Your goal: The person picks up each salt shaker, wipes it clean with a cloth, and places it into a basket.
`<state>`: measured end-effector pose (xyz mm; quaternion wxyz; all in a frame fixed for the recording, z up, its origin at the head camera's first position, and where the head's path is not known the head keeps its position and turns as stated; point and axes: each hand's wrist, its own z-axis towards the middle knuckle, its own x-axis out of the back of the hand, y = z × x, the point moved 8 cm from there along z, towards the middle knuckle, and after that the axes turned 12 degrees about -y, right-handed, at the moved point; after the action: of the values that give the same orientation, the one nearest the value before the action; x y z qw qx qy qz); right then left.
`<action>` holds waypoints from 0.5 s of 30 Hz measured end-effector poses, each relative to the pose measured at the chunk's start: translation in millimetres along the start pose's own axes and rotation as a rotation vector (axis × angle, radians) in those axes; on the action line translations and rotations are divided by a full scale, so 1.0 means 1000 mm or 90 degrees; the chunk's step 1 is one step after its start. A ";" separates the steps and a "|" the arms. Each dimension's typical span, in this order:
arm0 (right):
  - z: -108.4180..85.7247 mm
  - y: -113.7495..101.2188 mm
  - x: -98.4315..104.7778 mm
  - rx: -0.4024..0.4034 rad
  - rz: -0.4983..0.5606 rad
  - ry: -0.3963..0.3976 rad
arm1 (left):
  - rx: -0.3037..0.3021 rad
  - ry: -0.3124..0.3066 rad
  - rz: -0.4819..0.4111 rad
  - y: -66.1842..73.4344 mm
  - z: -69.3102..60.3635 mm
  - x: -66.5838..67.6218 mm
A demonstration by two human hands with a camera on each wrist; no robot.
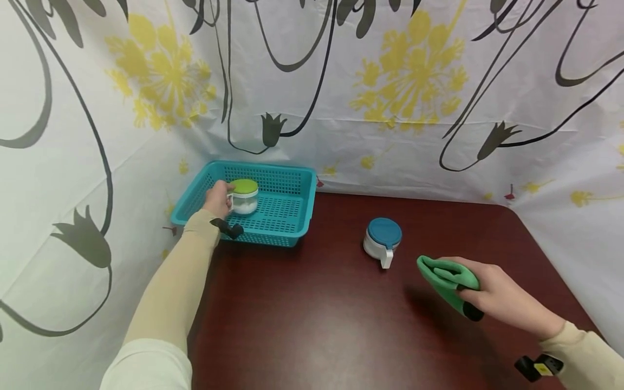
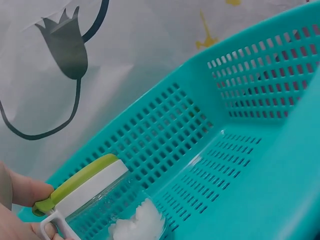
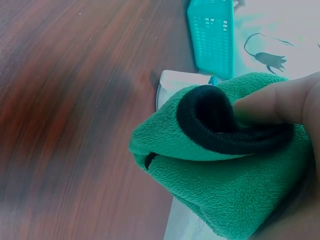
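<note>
Looks maybe halfway to me: clear lime-lidded jar [image 1: 245,202] already inside the far-left turquoise plastic basket [image 1: 280,216], left hand [image 1: 218,199] gripping it, but the white blue-lidded jar [image 1: 384,233] sits out on the dark-red desk [image 1: 312,319], right hand [image 1: 499,297] clutching a folded green cloth [image 1: 443,280].

In the head view, left of centre, my left grip [image 1: 218,199] is covering part of the green-lidded jar's [image 1: 245,205] handle. At lower right, the green cloth [image 1: 448,279] is hiding some fingers of my right grip [image 1: 494,292]. The bottom edge is cutting off the near part of the table [image 1: 317,325]. In the left wrist view, the bottom edge is cropping the jar, and its white contents [image 2: 140,222] are staying unidentifiable to me; the basket [image 2: 250,185] is running out at right. In the right wrist view, the cloth is concealing most of the blue-lidded jar [image 3: 182,80], upper centre.
</note>
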<state>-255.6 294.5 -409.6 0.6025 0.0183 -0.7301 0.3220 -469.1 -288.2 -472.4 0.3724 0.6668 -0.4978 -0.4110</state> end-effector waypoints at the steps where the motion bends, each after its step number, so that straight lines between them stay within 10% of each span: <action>1: 0.001 -0.001 -0.001 0.001 0.004 -0.003 | -0.003 0.006 0.001 0.001 -0.001 0.003; 15: 0.004 -0.001 -0.006 0.011 0.017 -0.005 | 0.002 0.009 0.179 0.004 -0.011 0.020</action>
<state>-256.8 289.8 -414.4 0.5954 0.0153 -0.7296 0.3360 -457.0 -308.0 -468.3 0.4288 0.5938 -0.5843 -0.3494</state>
